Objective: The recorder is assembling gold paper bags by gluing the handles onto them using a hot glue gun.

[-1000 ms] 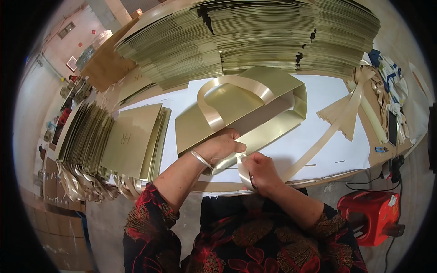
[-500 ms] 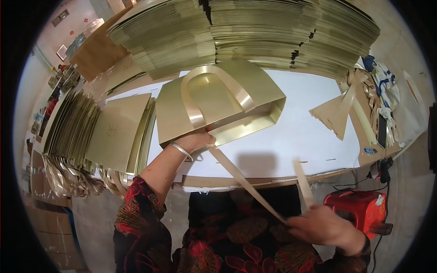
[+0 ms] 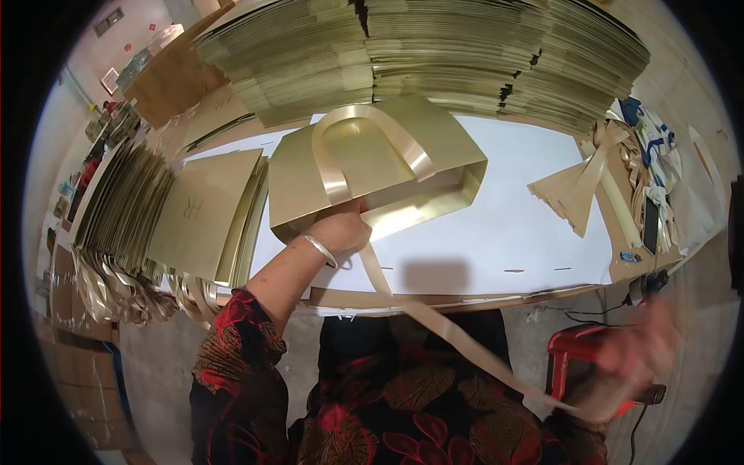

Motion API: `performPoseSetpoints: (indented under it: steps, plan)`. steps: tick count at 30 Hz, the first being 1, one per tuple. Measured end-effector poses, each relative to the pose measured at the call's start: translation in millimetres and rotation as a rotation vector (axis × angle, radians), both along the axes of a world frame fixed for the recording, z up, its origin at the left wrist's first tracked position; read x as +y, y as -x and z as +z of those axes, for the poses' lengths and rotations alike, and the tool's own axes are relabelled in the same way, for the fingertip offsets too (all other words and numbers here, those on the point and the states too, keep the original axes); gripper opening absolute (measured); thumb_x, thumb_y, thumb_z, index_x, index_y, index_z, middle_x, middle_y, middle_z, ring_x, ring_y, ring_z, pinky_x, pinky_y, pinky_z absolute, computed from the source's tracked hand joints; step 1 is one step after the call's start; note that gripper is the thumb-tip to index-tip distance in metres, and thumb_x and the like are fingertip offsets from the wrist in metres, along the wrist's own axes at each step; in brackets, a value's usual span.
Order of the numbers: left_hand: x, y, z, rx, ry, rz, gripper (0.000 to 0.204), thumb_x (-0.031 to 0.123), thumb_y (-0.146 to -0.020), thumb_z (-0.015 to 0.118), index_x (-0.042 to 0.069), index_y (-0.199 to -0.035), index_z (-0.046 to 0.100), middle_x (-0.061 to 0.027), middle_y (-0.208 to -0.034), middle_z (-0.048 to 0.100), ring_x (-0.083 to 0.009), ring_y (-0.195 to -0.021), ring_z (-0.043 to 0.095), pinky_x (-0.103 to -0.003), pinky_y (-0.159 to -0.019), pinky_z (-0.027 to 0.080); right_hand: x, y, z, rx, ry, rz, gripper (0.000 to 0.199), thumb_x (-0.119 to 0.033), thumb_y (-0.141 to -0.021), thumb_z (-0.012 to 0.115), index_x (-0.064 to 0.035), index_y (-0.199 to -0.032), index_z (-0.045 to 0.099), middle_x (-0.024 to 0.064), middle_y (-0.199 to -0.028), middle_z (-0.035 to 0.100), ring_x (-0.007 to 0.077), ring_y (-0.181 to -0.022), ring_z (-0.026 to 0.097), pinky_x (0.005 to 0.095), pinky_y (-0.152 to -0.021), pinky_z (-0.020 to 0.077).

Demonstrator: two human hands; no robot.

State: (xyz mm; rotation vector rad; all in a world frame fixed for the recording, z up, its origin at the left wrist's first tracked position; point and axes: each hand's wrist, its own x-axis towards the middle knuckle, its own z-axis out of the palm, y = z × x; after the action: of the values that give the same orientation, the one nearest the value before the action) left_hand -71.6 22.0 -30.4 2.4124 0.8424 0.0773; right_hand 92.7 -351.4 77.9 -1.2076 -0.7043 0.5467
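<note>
A gold paper bag [image 3: 372, 167] lies on its side with its mouth toward me, a cream ribbon handle [image 3: 360, 116] looped on its upper panel. My left hand [image 3: 341, 232] is closed at the near edge of the mouth, some fingers hidden inside. From beneath that hand a long cream ribbon [image 3: 457, 341] runs over the table edge toward the lower right. Far out to the right, above the red stool, my right hand [image 3: 639, 349] is smeared by motion. Its fingers, and whether they hold the ribbon, cannot be made out.
Tall stacks of flat gold bags [image 3: 434, 70] line the back. On the left stands a row of ribbon-handled bags [image 3: 124, 209]. White sheeting [image 3: 535, 225] covers the table; a fan of cut ribbons [image 3: 570, 198] lies at right, near a red stool [image 3: 570, 345].
My right hand has swung out to the right and up, away from my lap. The ribbon now stretches farther right. My left hand stays at the bag's mouth, shifted slightly right.
</note>
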Motion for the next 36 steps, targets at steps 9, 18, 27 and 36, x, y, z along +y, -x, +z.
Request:
performPoseSetpoints:
  steps: [9,18,27,36]
  plan:
    - [-27,-59,6,0.052,0.056,-0.133,0.054,0.032,-0.084,0.055,0.0,-0.128,0.053,-0.0322,-0.102,0.063,-0.0434,-0.094,0.064,-0.047,-0.09,0.046,181,1,-145,-0.077,0.446,0.063,0.023,-0.019,-0.083,0.07,0.0009,-0.074,0.062,-0.0008,-0.062,0.056,0.0076,-0.059,0.047,0.0259,-0.053,0.0405]
    - [-5,-79,-12,-0.036,0.441,-0.019,0.044,0.01,-0.074,0.068,0.001,-0.117,0.063,-0.0093,-0.101,0.065,-0.0208,-0.094,0.059,-0.031,-0.085,0.045,194,9,-138,-0.181,0.656,0.035,0.032,-0.023,-0.084,0.067,0.0019,-0.065,0.059,0.0084,-0.054,0.056,0.0178,-0.05,0.053,0.0358,-0.051,0.045]
    - [-12,-73,11,-0.13,0.75,-0.042,0.041,0.003,-0.078,0.064,-0.001,-0.119,0.061,-0.0097,-0.105,0.065,-0.0212,-0.097,0.058,-0.032,-0.088,0.045,200,20,-115,0.032,0.606,0.089,0.035,-0.022,-0.087,0.064,-0.0007,-0.062,0.054,0.0071,-0.05,0.052,0.0158,-0.037,0.05,0.0318,-0.035,0.0373]
    - [-15,-72,7,-0.13,0.696,-0.004,0.033,0.005,-0.079,0.066,0.0,-0.112,0.064,-0.0089,-0.097,0.066,-0.0217,-0.088,0.06,-0.034,-0.081,0.047,207,20,-117,0.107,0.601,0.143,0.037,-0.027,-0.088,0.066,-0.002,-0.064,0.053,0.006,-0.05,0.051,0.0153,-0.038,0.05,0.0309,-0.034,0.0359]
